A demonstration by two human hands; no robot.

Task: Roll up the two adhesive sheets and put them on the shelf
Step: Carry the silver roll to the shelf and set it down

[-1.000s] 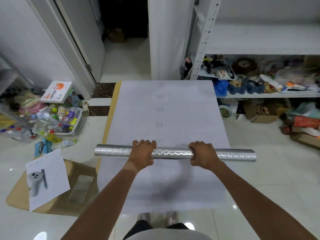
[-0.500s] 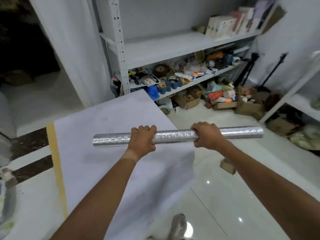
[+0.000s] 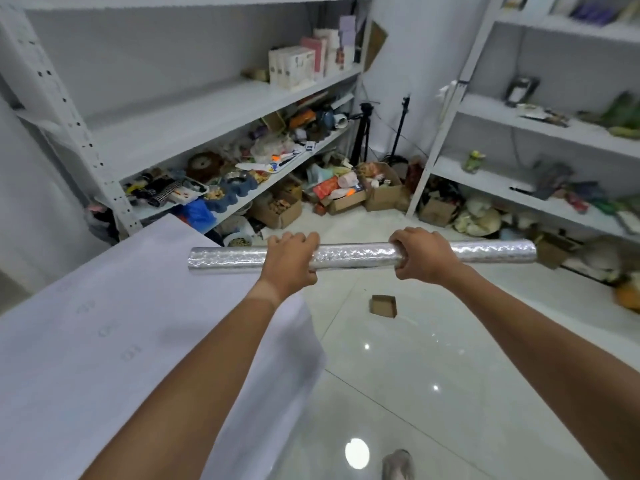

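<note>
Roll [image 3: 356, 255]: silver, embossed foil finish, fully wound, held level in mid-air over floor [image 3: 398, 375], well above it, ends free both sides. Head view only. L hand [image 3: 289, 263]: fingers curled over top of roll, gripping it left of centre, palm down. R hand [image 3: 420, 256]: fingers wrapped round roll right of centre, knuckles toward cam, thumb under. Both forearms bare, stretched fwd. Sheet [image 3: 114, 341]: white backing side up, lying flat at lower left, faint printed numerals on it, too blurred to read; right edge lifts and folds near L forearm; unrolled. Roll's left end hangs above sheet's far corner, not touching as far as can be told. Shelf [image 3: 180, 116]: white metal unit at left-centre, perforated uprights; mid level mostly bare w/ white and pink boxes [image 3: 298, 65] stood at its far end; lower level crammed w/ misc. items, blue bowls, metal dish. 2nd rack [image 3: 540, 126] at right, several levels, scattered small items, hard to identify. Cardboard boxes [image 3: 363, 197] and loose clutter on floor under and between the two units. Tripod [image 3: 362, 133] standing in corner. Small open carton [image 3: 383, 305] alone on tiles, below roll in frame, between the arms. Floor: glossy white tile, ceiling light reflections. Shoe toe [image 3: 398, 464] at bottom edge.
</note>
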